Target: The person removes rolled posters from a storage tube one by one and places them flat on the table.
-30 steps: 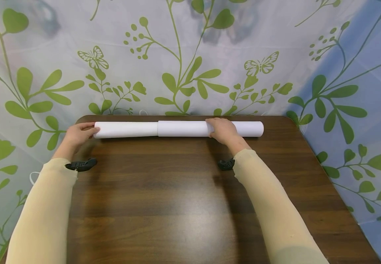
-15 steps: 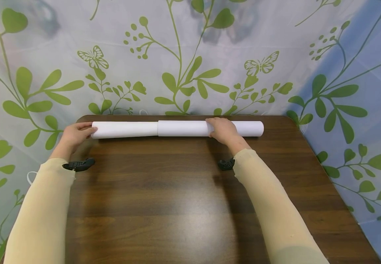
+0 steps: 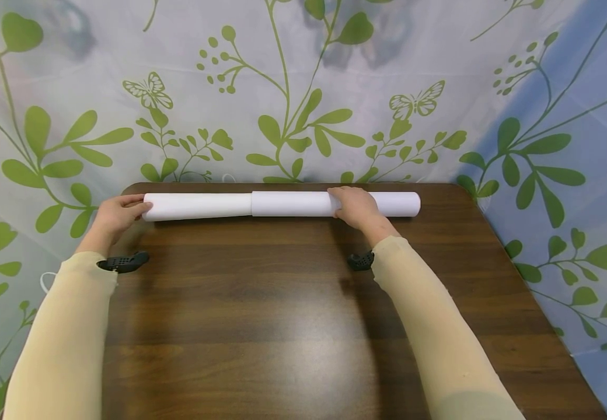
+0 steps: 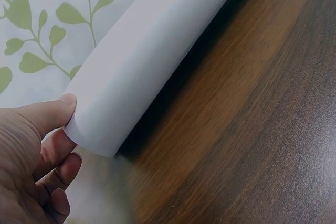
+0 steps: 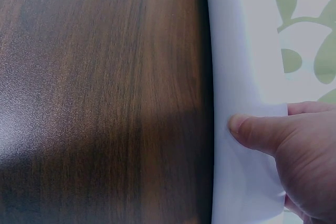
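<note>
Along the table's far edge lie two white paper rolls end to end, the left roll (image 3: 198, 206) entering the slightly wider right roll (image 3: 295, 204). At the far left end, my left hand (image 3: 117, 216) pinches the rim of the left roll; in the left wrist view the thumb (image 4: 62, 111) lies outside the rim and a finger goes inside its mouth. My right hand (image 3: 357, 208) grips the right roll from above, past its middle. The right wrist view has that thumb (image 5: 247, 127) on the near side of the paper, with the other fingers mostly hidden behind it.
The dark wood table (image 3: 240, 303) has rounded far corners. A white curtain (image 3: 303, 87) with green leaves and butterflies hangs directly behind and beside it. A thin white cord (image 3: 46, 283) loops beside the left forearm. Black straps (image 3: 124, 262) sit at both wrists.
My left hand has shifted a little to the left, drawing the left roll's end with it, so more of that roll shows. The right hand and right roll have stayed in place.
</note>
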